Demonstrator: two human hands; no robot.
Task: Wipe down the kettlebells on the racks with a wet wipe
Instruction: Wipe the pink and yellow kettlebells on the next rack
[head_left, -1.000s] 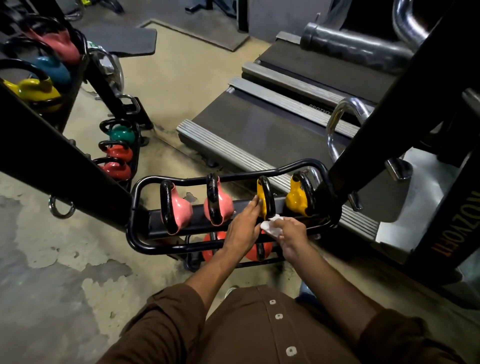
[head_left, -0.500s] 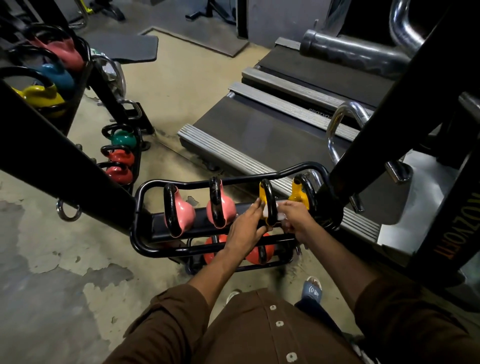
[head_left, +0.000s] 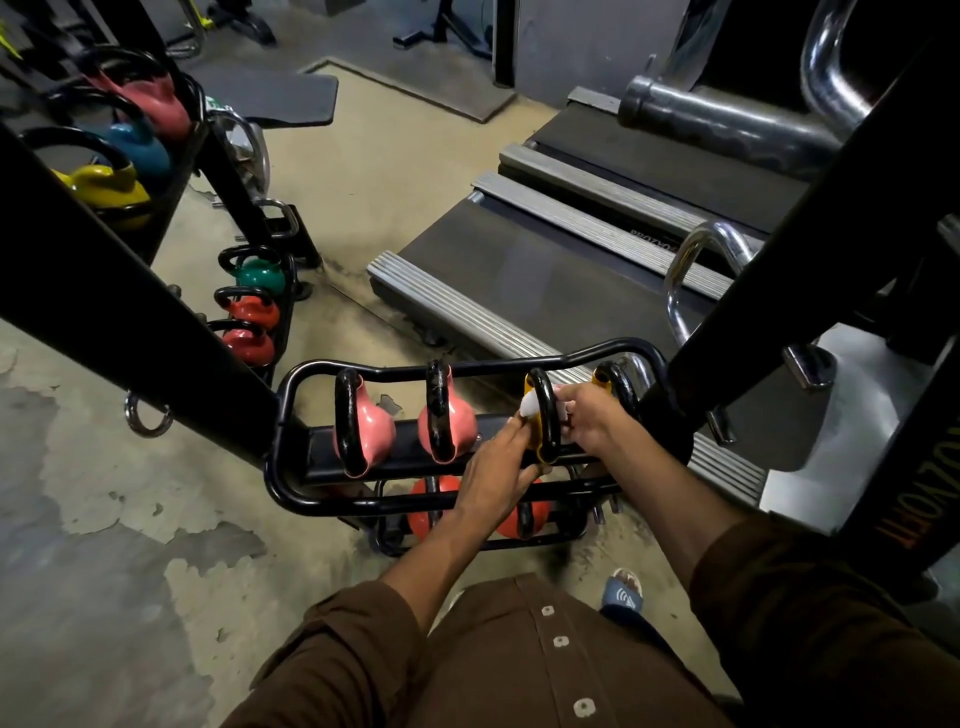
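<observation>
Wipe (head_left: 531, 407) pinched by right hand (head_left: 592, 422) (inside the handle), left hand (head_left: 496, 465) flat against yellow kettlebell (head_left: 546, 415) between hands

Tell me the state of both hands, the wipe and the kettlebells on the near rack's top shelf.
Left hand: fingers straight, pressed against the yellow kettlebell.
Right hand: pinches the wet wipe.
Wet wipe: bunched against that kettlebell's black handle.
Pink kettlebells: sitting on the rack, untouched.
Far yellow kettlebell: mostly hidden behind right hand.
</observation>
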